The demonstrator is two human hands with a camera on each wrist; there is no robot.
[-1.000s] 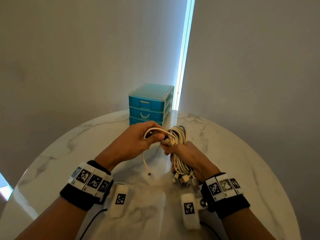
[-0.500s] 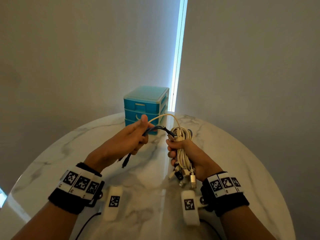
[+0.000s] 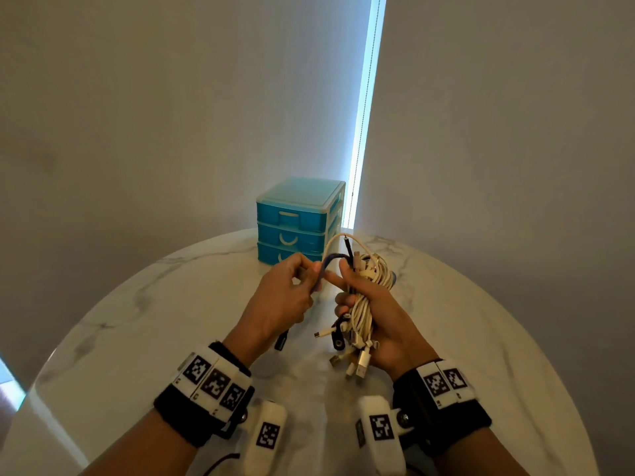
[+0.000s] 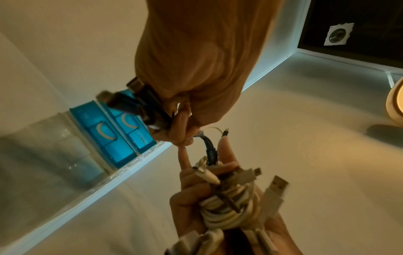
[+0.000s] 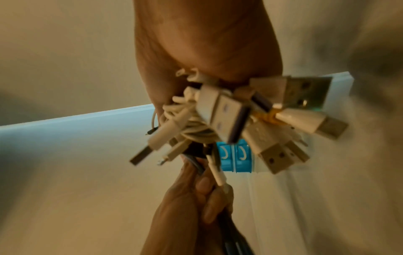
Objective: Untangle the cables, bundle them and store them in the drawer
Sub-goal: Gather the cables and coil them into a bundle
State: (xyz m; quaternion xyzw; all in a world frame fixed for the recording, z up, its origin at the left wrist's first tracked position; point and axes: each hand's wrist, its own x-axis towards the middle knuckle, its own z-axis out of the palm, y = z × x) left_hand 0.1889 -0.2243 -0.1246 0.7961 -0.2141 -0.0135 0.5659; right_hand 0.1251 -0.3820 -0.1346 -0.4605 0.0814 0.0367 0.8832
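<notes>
My right hand (image 3: 369, 304) grips a bundle of white cables (image 3: 365, 304) above the table, with several USB plugs (image 5: 268, 124) hanging below the fist. My left hand (image 3: 292, 290) pinches a dark blue cable (image 3: 324, 269) that arches over into the bundle; its dark plug end (image 4: 135, 96) hangs below the palm. In the left wrist view the blue cable (image 4: 210, 148) enters the white coil (image 4: 231, 208) between my right fingers. The blue drawer unit (image 3: 299, 221) stands at the far table edge with all three drawers closed.
The round white marble table (image 3: 154, 338) lies under both hands. The drawer unit (image 4: 113, 131) backs onto a grey wall with a bright vertical light strip (image 3: 364, 111). A dark panel (image 4: 353, 27) shows at the upper right in the left wrist view.
My left hand has moved back in close to the right hand, still pinching the dark blue cable. The bundle stays in my right fist, and the camera view has shifted slightly.
</notes>
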